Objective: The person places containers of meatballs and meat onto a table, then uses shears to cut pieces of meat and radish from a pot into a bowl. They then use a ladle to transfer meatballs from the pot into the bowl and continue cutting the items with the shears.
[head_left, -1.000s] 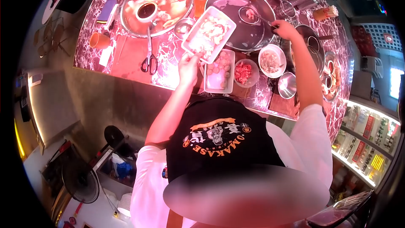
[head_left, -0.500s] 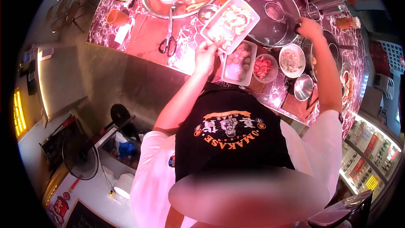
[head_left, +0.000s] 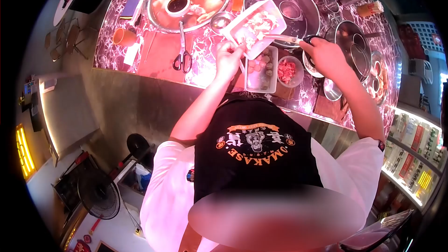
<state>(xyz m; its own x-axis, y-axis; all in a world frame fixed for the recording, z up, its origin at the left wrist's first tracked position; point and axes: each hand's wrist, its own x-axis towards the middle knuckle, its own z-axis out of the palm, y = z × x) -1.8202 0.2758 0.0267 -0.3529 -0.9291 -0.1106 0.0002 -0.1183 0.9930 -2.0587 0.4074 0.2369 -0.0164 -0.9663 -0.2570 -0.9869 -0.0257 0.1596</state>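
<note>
My left hand (head_left: 229, 61) grips the near left corner of a white rectangular tray (head_left: 276, 13), tilted and raised over the table. Pale chopped food pieces (head_left: 261, 23) lie in it. In my right hand (head_left: 326, 56) is a pair of black-handled scissors (head_left: 285, 38), with silver blades reaching left over the tray's right side and pointing at the food. Just below sits another white tray (head_left: 254, 82) of round balls, with a bowl of red chopped food (head_left: 288, 71) beside it. Behind my right hand, a pale bowl is mostly hidden.
A large pot (head_left: 315, 7) of liquid holds a strainer (head_left: 290, 10). At left is a round pan (head_left: 152, 16) of food in broth. Other scissors (head_left: 182, 58) lie by the near edge. A metal bowl (head_left: 332, 89) and another pot (head_left: 333, 28) stand at right.
My right hand has come left and nearer, from beside the large pot to the raised tray, bringing the scissors over it. My left hand keeps holding the tray. The camera view has shifted slightly.
</note>
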